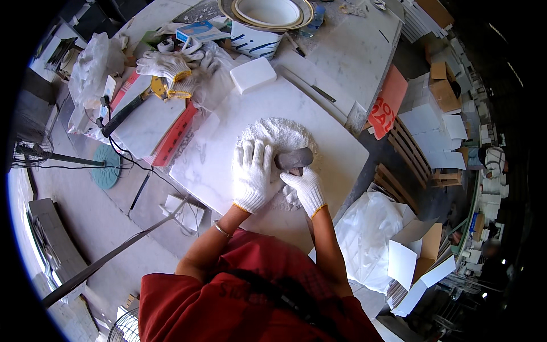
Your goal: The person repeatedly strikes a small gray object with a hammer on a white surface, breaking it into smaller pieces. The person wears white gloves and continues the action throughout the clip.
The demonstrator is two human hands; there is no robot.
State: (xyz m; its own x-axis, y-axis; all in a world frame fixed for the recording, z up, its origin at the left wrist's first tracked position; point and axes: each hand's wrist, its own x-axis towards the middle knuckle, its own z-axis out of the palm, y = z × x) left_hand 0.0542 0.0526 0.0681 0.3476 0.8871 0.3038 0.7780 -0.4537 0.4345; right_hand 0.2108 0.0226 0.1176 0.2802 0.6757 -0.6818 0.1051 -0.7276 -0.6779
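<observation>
Both hands wear white knitted gloves with yellow cuffs. My left hand (252, 175) lies flat, fingers stretched, at the left side of a heap of white crumbly powder (279, 130). My right hand (306, 189) is closed around a hammer (295, 159) with a thick dark grey head; most of its handle is hidden by the glove. The hammer head is over the near part of the heap, just right of my left fingers. Some white lumps (290, 196) lie between the two hands. Under all this is a white marble slab (336, 142) with grey veins.
A white block (253, 75) sits behind the heap. Spare gloves (164, 65) and an angle grinder (128, 111) lie at the left. Behind stands a gold-rimmed bowl (268, 12). A knife-like blade (323, 94) rests back right. At lower right are a plastic bag (370, 233) and an opened carton (419, 256).
</observation>
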